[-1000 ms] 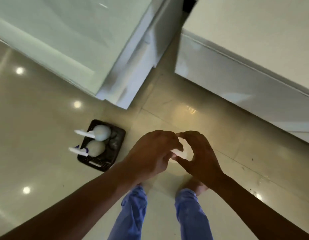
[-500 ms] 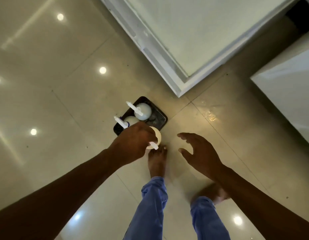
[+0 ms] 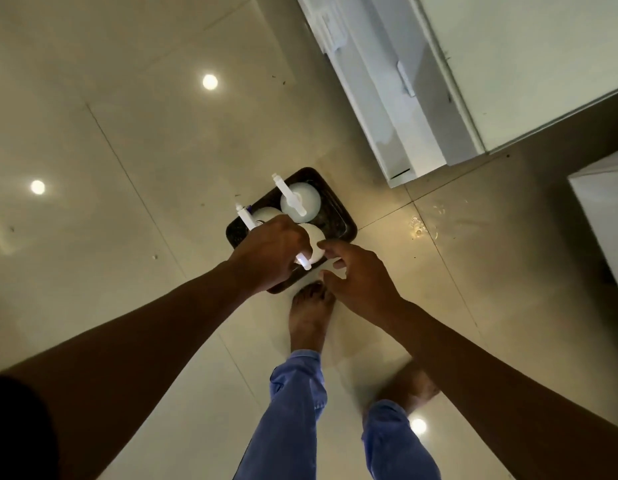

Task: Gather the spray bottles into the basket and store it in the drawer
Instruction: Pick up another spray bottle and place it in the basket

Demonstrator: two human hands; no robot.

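Mid-frame, left hand (image 3: 269, 252) fingers clench the third spray bottle (image 3: 312, 244) by its neck (light, smooth plastic, likely slippery) over the basket (image 3: 338, 209); right hand (image 3: 359, 275) is spread, released.

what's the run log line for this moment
left hand: lowering third spray bottle | basket: on floor, two bottles in | right hand: open

The scene is dim and warm-toned, lit from overhead. The glossy floor (image 3: 134, 140) mirrors ceiling lamps as round glare spots at the far left, far centre and near right. Both forearms read as dark, nearly detailless shapes. The white bottles (image 3: 300, 202) glow, slightly overexposed, and soft. Wide-angle distortion bends the cabinet (image 3: 404, 98) edges at the far right. A dark blur fills the near-left corner.
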